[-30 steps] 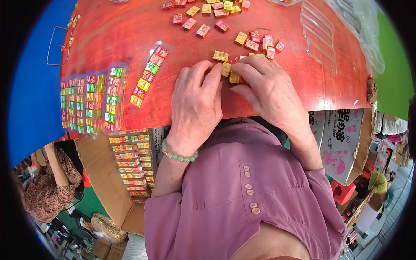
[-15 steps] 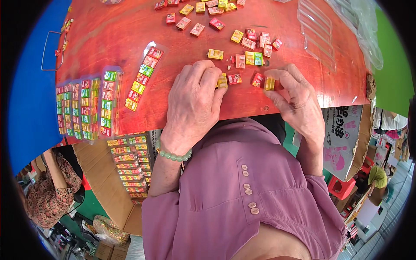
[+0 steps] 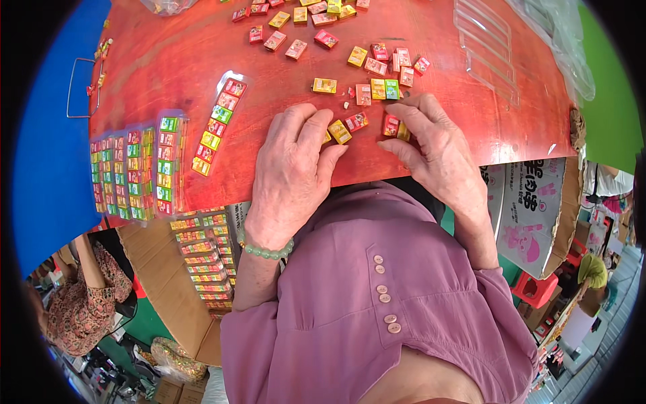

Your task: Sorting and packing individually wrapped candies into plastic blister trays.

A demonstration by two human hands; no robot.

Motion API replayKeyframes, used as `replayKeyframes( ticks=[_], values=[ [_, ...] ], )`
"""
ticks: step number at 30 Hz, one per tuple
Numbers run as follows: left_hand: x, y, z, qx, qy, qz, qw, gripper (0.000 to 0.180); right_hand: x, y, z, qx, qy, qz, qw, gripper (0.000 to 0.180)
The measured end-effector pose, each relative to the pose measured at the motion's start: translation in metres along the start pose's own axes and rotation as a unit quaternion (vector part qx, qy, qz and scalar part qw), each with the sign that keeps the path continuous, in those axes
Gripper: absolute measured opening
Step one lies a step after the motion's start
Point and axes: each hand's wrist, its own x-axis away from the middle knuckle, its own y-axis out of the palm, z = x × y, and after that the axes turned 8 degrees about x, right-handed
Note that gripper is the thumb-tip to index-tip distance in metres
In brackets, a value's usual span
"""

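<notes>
Your left hand (image 3: 293, 172) is lying flat on the red desk (image 3: 168, 60) near its front edge, fingers spread and relaxed, not clamped on anything. The fingertips sit right by a yellow packet (image 3: 340, 131) and a red packet (image 3: 356, 122), touching or nearly so; I can't tell which. Your right hand (image 3: 437, 151) is just beside it, also close to the front edge, with its grip loosely curled over a small red packet (image 3: 391, 125) and a yellow one peeking out beside it. It looks like the fingers rest on them rather than pinch them. A short row of packets (image 3: 370, 91) lies just past both hands, more loose ones are scattered toward the far edge, and filled clear trays (image 3: 138, 172) sit at the desk's left front corner.
</notes>
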Motion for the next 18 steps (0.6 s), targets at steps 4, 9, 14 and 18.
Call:
replayKeyframes(
  ticks=[4,9,14,18],
  values=[
    [0.000,0.000,0.002,0.000,-0.014,-0.013,1.000,0.038,-0.004,0.006,-0.004,0.005,-0.026,0.001,1.000,0.036],
    [-0.002,0.005,0.006,-0.018,-0.041,0.016,0.999,0.035,-0.007,0.015,-0.010,0.011,-0.053,0.020,0.998,0.035],
    [-0.006,0.008,0.004,-0.039,-0.025,0.035,0.998,0.035,-0.004,0.025,-0.015,0.019,-0.025,0.054,0.998,0.040],
    [-0.010,0.005,0.004,-0.039,-0.021,0.014,0.999,0.034,-0.006,0.031,-0.017,0.040,-0.023,0.064,0.997,0.043]
  ],
)
